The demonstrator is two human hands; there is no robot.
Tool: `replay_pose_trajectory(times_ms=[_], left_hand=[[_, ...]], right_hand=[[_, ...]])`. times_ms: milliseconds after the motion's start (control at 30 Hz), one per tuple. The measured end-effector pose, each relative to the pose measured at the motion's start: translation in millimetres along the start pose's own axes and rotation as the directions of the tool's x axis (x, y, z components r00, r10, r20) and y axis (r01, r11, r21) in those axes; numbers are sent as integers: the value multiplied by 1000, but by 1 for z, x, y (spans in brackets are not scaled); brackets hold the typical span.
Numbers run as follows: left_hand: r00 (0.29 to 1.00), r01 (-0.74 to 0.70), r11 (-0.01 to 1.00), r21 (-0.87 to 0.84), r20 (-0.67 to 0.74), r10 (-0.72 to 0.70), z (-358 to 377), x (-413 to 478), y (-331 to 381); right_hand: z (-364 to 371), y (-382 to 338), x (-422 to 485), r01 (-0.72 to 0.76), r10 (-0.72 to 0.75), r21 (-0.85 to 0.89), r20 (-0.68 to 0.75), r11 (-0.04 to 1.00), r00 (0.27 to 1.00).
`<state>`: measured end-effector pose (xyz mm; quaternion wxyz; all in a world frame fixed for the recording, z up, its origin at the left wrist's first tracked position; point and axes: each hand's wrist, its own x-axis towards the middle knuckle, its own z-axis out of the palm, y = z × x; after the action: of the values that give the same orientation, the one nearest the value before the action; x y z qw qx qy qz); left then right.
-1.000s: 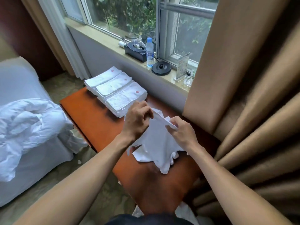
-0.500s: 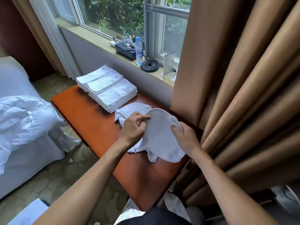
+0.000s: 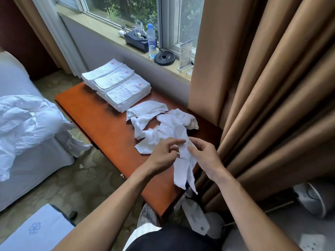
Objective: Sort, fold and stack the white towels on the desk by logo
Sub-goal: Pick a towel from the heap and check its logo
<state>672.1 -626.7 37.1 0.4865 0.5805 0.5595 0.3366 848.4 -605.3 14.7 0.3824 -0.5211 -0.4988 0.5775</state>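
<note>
Beyond, red-logoed stacks (image 3: 117,87); left hand (image 3: 163,156), right hand (image 3: 204,158) pinch towel (image 3: 183,167).

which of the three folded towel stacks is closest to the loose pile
The stack nearest the camera, bordering the loose pile; the other two stacks lie behind it, toward the desk's far end.

We cannot read the tiny red logos on the stacked towels (image 3: 117,87), and the hanging towel (image 3: 181,167) covers part of the right edge of the surface (image 3: 101,120).
</note>
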Motion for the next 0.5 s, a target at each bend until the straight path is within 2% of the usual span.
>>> replay_pose_trajectory(times_ms=[133,200,333,400,500], left_hand=[[992,-72,993,95,-98,81,7,-7,-4],[986,-89,985,146,-124,108,8,-8,-6],[968,-166,946,279,-138,211,3,-8,-9],[967,-178,938,296,-122,222,1,-8,-10],[969,-201,929,310,-75,235,1,-8,-10]], right_hand=[[3,5,-12,-122,95,299,104,946,990],[6,6,-17,-147,104,375,133,915,986],[10,9,-23,-85,79,312,33,946,996],[10,9,-23,-79,94,296,-36,952,995],[11,9,-22,-100,124,320,-56,942,991]])
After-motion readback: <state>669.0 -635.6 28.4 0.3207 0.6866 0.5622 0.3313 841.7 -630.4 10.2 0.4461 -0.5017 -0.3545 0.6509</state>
